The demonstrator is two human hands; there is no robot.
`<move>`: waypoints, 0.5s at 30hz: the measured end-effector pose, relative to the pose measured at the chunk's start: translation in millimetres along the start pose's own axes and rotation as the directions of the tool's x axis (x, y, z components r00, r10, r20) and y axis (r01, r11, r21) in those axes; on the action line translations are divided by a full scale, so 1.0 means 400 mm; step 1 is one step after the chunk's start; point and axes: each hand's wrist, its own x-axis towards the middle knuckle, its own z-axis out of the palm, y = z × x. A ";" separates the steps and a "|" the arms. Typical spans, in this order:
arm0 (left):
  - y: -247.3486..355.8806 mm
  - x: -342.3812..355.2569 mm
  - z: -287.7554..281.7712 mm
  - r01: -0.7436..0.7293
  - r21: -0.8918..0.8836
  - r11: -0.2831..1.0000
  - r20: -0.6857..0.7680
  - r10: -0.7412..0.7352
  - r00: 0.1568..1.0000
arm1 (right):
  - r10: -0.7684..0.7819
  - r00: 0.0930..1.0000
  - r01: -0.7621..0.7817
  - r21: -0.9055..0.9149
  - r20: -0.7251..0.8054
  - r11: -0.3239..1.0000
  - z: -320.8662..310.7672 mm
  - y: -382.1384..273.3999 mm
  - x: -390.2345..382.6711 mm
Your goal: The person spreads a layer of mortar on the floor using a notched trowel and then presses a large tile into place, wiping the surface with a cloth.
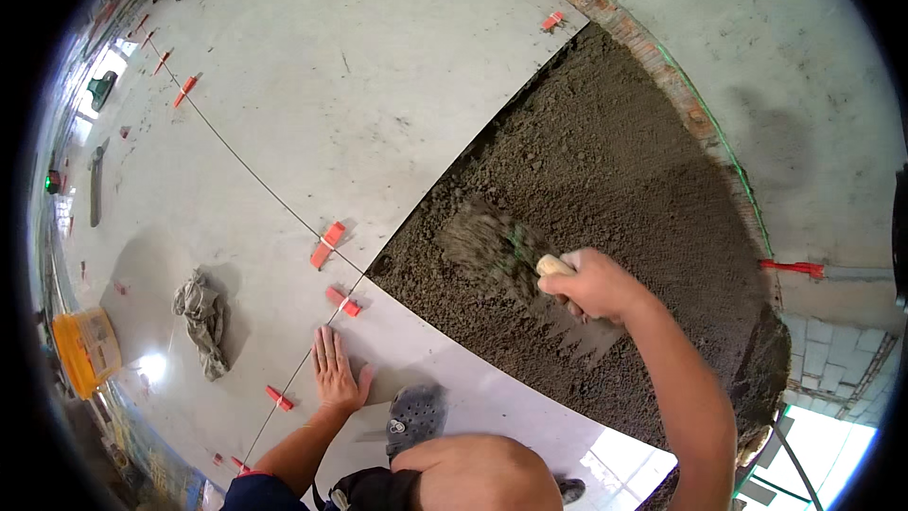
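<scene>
My right hand [586, 284] grips the pale handle [553, 268] of a trowel whose blade [492, 237] lies in the dark mortar bed [615, 114], smeared with grey mortar and partly hard to make out. My left hand [336, 374] lies flat, fingers apart, on the large pale tiles [312, 85] beside the joint. A red levelling wedge [342, 301] sits on that joint just above my left hand, another [327, 244] a little farther along it, and a third [279, 397] below and left.
A crumpled rag [200, 322] and yellow bucket [85, 350] are at the left, with a long grey tool [96, 185] above them. A rough brick edge [653, 57] and grey wall [794, 85] bound the mortar on the right. My knee [482, 473] and shoe [414, 416] are at the bottom.
</scene>
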 end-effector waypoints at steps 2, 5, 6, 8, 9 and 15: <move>-0.009 -0.005 0.003 -0.016 -0.015 1.000 -0.036 0.015 0.999 | 0.045 0.999 -0.045 -0.080 0.002 0.996 -0.041 -0.065 0.005; -0.011 -0.002 0.005 0.000 -0.023 1.000 -0.047 -0.001 0.999 | 0.058 0.997 -0.064 -0.172 -0.041 0.983 -0.087 -0.096 0.017; -0.009 -0.001 0.004 -0.013 -0.036 0.999 -0.086 0.009 0.996 | 0.062 0.995 -0.078 -0.243 -0.074 0.967 -0.098 -0.097 0.007; -0.004 0.001 -0.001 -0.036 -0.059 0.998 -0.168 0.025 0.985 | 0.067 0.991 -0.101 -0.323 -0.114 0.941 -0.123 -0.090 -0.016; -0.013 0.002 -0.002 -0.063 -0.085 0.994 -0.184 0.047 0.982 | 0.071 0.991 -0.106 -0.336 -0.115 0.936 -0.133 -0.073 -0.031; 0.025 0.217 -0.160 -0.241 -0.308 0.920 -0.358 0.122 0.926 | -0.165 0.972 0.131 -0.199 -0.165 0.971 -0.040 0.162 -0.011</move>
